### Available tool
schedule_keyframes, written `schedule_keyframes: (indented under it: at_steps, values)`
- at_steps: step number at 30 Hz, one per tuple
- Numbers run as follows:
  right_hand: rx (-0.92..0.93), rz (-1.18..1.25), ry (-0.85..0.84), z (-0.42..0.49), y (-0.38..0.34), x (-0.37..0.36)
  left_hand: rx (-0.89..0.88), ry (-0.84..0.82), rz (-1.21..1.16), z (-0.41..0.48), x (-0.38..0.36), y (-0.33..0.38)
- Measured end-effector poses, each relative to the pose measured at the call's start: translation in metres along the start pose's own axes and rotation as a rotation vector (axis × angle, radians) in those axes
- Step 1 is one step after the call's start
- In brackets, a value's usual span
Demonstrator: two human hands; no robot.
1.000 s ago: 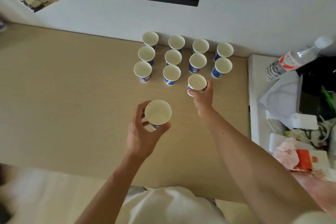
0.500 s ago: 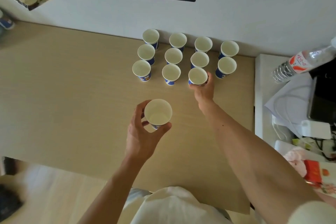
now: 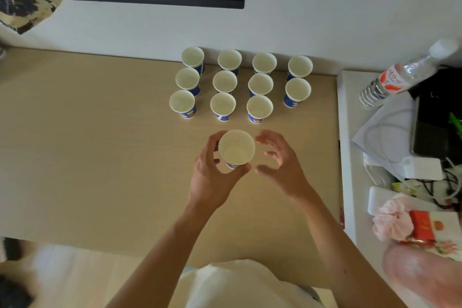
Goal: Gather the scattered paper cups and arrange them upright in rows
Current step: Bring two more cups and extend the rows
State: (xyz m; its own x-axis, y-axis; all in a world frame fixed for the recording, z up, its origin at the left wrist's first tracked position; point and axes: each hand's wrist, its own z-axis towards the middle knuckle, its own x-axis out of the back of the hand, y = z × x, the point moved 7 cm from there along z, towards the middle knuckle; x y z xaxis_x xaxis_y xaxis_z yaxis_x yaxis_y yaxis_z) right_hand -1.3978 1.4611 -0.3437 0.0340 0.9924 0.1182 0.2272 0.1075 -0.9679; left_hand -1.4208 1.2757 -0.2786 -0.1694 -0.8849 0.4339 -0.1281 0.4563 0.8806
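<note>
Head view: paper cup (image 3: 236, 149) held by left hand (image 3: 212, 177); right hand (image 3: 280, 165) beside, apart.

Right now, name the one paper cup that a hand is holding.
The cup gripped by the left hand, nearest the person. The other eleven stand upright in rows on the table; the right hand is open beside it.

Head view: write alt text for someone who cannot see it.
The left hand holds an upright paper cup over a wooden table, the open right hand beside it. Eleven blue-and-white cups stand upright in rows near the wall.
</note>
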Motion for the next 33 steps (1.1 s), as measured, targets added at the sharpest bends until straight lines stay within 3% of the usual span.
schedule_keyframes:
  at_steps: [2, 12, 17, 20, 33]
  values:
    - [0.051, -0.108, -0.060, -0.014, -0.009, 0.001, -0.008, -0.061, 0.024, 0.001, -0.016, 0.006]
    - [0.138, -0.114, 0.081, -0.022, -0.016, 0.027, -0.031, -0.239, 0.039, -0.007, -0.053, 0.021]
    - [0.016, -0.006, 0.423, 0.006, 0.025, 0.066, 0.045, -0.166, -0.010, -0.016, -0.043, 0.006]
    - [-0.064, 0.018, 0.533, 0.031, 0.052, 0.083, 0.080, -0.144, -0.022, -0.023, -0.037, -0.005]
    - [-0.069, -0.083, 0.574, 0.084, 0.087, 0.097, 0.119, -0.029, -0.055, -0.034, -0.015, -0.021]
